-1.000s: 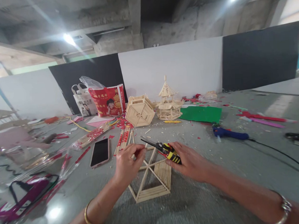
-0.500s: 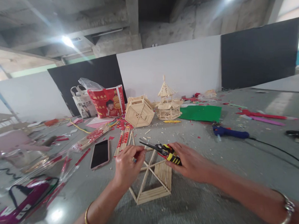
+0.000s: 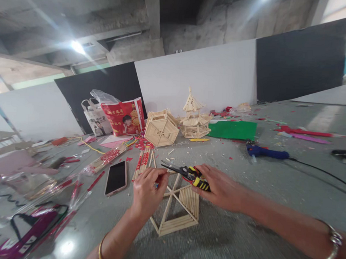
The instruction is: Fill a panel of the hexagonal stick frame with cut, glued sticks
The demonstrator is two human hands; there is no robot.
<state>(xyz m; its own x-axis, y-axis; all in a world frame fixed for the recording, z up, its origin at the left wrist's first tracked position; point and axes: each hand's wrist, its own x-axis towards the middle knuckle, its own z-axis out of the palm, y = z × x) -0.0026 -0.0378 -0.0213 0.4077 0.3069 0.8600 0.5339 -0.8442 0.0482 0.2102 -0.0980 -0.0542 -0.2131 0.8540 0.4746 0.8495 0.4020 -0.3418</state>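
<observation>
My right hand (image 3: pixel 214 183) is wrapped round the yellow-and-black handles of long-nose pliers (image 3: pixel 186 172), whose jaws point left toward my other hand. The fingers of my left hand (image 3: pixel 149 187) are pinched together on a thin wooden stick (image 3: pixel 172 172), mostly hidden by fingers and pliers. Below both hands lies a hexagonal frame of wooden sticks (image 3: pixel 177 224) with spokes meeting at its middle. Its right and front sections carry rows of sticks; its far left part is covered by my left hand.
Behind stand a hexagonal stick box (image 3: pixel 161 133) and a stick pagoda (image 3: pixel 193 119). A phone (image 3: pixel 116 178) and printed stick packs (image 3: pixel 141 161) lie left. A blue glue gun (image 3: pixel 267 152) with a cord and a green sheet (image 3: pixel 233 130) are right. Offcuts litter the grey surface.
</observation>
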